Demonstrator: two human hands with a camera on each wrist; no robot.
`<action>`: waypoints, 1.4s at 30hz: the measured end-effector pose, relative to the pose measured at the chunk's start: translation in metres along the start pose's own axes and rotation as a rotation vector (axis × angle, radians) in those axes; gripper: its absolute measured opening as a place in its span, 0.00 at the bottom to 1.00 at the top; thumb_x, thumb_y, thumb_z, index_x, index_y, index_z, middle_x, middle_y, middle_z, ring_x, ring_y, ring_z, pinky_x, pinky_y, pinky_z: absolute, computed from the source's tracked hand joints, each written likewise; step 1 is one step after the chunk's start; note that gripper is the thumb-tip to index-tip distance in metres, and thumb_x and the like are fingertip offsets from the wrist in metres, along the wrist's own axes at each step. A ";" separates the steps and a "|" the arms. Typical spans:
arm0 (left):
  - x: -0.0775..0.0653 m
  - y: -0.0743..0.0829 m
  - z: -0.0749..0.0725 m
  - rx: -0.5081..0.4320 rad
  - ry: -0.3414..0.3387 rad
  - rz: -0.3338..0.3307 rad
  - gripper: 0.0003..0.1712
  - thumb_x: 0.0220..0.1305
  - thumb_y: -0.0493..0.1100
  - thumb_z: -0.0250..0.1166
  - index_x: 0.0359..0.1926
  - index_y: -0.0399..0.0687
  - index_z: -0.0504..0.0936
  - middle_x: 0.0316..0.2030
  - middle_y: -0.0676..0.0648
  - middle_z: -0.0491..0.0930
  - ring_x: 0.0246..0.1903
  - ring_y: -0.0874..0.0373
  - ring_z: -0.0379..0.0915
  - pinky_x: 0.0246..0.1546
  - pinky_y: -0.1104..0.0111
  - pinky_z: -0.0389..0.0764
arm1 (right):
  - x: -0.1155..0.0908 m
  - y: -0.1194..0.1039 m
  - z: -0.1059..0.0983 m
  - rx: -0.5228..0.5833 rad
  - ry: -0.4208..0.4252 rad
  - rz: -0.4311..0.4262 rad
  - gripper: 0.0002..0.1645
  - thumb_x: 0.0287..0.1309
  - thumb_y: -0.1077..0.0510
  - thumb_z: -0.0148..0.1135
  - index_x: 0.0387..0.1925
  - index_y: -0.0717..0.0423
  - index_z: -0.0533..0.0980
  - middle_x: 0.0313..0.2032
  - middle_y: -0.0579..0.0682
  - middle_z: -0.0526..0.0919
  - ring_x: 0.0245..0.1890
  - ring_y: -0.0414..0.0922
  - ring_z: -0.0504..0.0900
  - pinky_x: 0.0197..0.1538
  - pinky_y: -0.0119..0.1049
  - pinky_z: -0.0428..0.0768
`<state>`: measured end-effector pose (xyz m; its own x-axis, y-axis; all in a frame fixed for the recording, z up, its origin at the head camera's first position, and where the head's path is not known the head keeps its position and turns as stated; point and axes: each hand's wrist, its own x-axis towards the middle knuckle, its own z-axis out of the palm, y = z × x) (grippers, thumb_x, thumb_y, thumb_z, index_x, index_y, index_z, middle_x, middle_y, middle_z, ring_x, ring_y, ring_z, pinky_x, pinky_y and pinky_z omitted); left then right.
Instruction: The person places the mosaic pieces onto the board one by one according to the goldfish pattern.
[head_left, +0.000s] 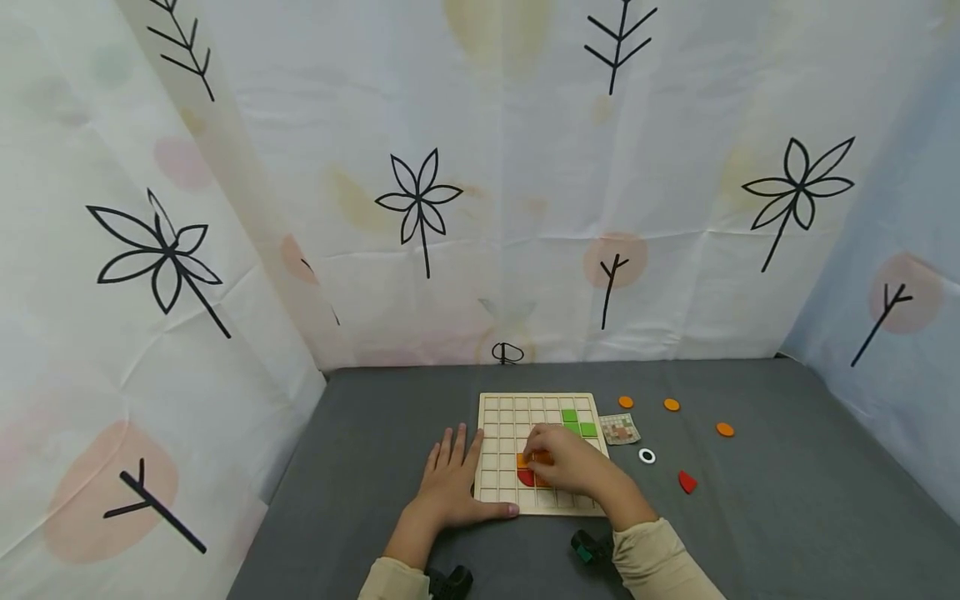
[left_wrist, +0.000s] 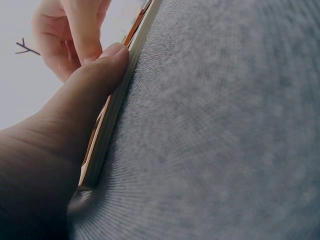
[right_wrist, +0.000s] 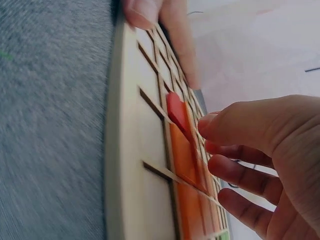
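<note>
A pale wooden grid board (head_left: pixel 495 418) lies on the table. My left hand (head_left: pixel 448 485) rests with spread fingers at its left side, and the thumb touches the front edge. Over the lower middle of the board is my right hand (head_left: pixel 573 462), its fingers loosely bent. In the right wrist view its thumb tip (right_wrist: pixel 207 125) is close to orange pieces (right_wrist: pixel 185 150) set in the grid, with no piece visible between the fingers. Beside them sits a red piece (right_wrist: pixel 176 109) with a rounded edge. Several green squares (head_left: pixel 570 415) fill cells toward the far right.
A small patterned card (head_left: pixel 619 429) lies at the board's right side. Farther right are orange discs (head_left: pixel 671 405), a white ring with a dark centre (head_left: pixel 647 456) and a red rounded wedge (head_left: pixel 687 482). A printed cloth (head_left: pixel 510 292) hangs behind the grey table (head_left: pixel 787 500).
</note>
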<state>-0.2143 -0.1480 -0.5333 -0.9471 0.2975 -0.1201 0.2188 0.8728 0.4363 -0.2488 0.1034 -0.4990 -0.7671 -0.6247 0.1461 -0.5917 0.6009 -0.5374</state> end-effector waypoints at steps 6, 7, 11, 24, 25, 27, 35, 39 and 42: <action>0.003 0.000 0.001 0.009 0.006 -0.003 0.81 0.44 0.92 0.63 0.88 0.57 0.42 0.87 0.40 0.35 0.86 0.37 0.27 0.84 0.38 0.40 | -0.016 0.012 -0.014 0.036 0.074 0.036 0.05 0.71 0.62 0.68 0.41 0.53 0.88 0.42 0.44 0.84 0.40 0.40 0.82 0.46 0.39 0.85; 0.003 0.000 0.001 0.007 0.007 -0.004 0.82 0.44 0.93 0.63 0.88 0.57 0.42 0.87 0.40 0.35 0.86 0.37 0.27 0.84 0.38 0.40 | -0.019 0.014 -0.017 0.041 0.090 0.032 0.05 0.71 0.62 0.68 0.42 0.53 0.88 0.42 0.45 0.84 0.40 0.40 0.82 0.45 0.39 0.85; 0.004 0.000 0.002 0.005 0.006 -0.005 0.82 0.43 0.93 0.64 0.88 0.57 0.43 0.87 0.41 0.35 0.86 0.38 0.27 0.84 0.38 0.40 | -0.036 0.024 -0.028 0.055 0.135 0.048 0.04 0.71 0.62 0.67 0.43 0.56 0.87 0.42 0.48 0.85 0.39 0.41 0.81 0.42 0.39 0.84; 0.004 -0.002 -0.001 0.014 0.007 0.002 0.81 0.44 0.92 0.64 0.88 0.57 0.43 0.87 0.40 0.36 0.86 0.37 0.28 0.83 0.38 0.40 | -0.093 0.065 -0.054 -0.115 0.240 0.161 0.07 0.64 0.63 0.75 0.43 0.52 0.88 0.43 0.46 0.85 0.43 0.48 0.86 0.45 0.44 0.86; 0.004 -0.002 -0.001 0.015 0.008 0.001 0.81 0.44 0.92 0.64 0.88 0.57 0.43 0.87 0.40 0.36 0.86 0.37 0.28 0.83 0.38 0.40 | -0.097 0.067 -0.055 -0.129 0.243 0.175 0.07 0.63 0.63 0.75 0.43 0.52 0.88 0.42 0.46 0.84 0.43 0.48 0.86 0.45 0.45 0.86; 0.004 -0.002 0.000 0.017 0.009 0.001 0.81 0.44 0.92 0.64 0.88 0.57 0.44 0.87 0.40 0.36 0.86 0.37 0.28 0.83 0.38 0.40 | -0.103 0.071 -0.058 -0.147 0.236 0.197 0.08 0.62 0.62 0.76 0.43 0.52 0.88 0.42 0.46 0.84 0.43 0.48 0.86 0.46 0.47 0.86; 0.004 -0.003 0.001 0.024 0.010 0.000 0.82 0.44 0.93 0.63 0.88 0.56 0.43 0.87 0.40 0.36 0.86 0.37 0.29 0.83 0.38 0.40 | -0.118 0.081 -0.064 -0.151 0.156 0.263 0.09 0.61 0.60 0.78 0.43 0.50 0.88 0.43 0.45 0.84 0.44 0.48 0.85 0.49 0.51 0.87; 0.004 -0.004 0.003 0.029 0.012 0.001 0.82 0.44 0.93 0.62 0.88 0.57 0.43 0.87 0.40 0.36 0.86 0.37 0.28 0.84 0.38 0.40 | -0.120 0.082 -0.064 -0.143 0.149 0.273 0.10 0.61 0.61 0.77 0.44 0.50 0.88 0.43 0.44 0.84 0.44 0.47 0.85 0.48 0.48 0.87; 0.004 -0.004 0.003 0.030 0.011 0.001 0.82 0.44 0.94 0.61 0.88 0.57 0.42 0.87 0.41 0.35 0.86 0.38 0.28 0.84 0.38 0.40 | -0.120 0.082 -0.064 -0.147 0.156 0.279 0.10 0.61 0.62 0.77 0.43 0.50 0.88 0.42 0.43 0.84 0.44 0.46 0.86 0.48 0.47 0.87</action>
<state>-0.2179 -0.1490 -0.5384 -0.9493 0.2945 -0.1102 0.2265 0.8836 0.4099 -0.2213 0.2597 -0.5080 -0.9263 -0.3492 0.1414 -0.3744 0.8105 -0.4505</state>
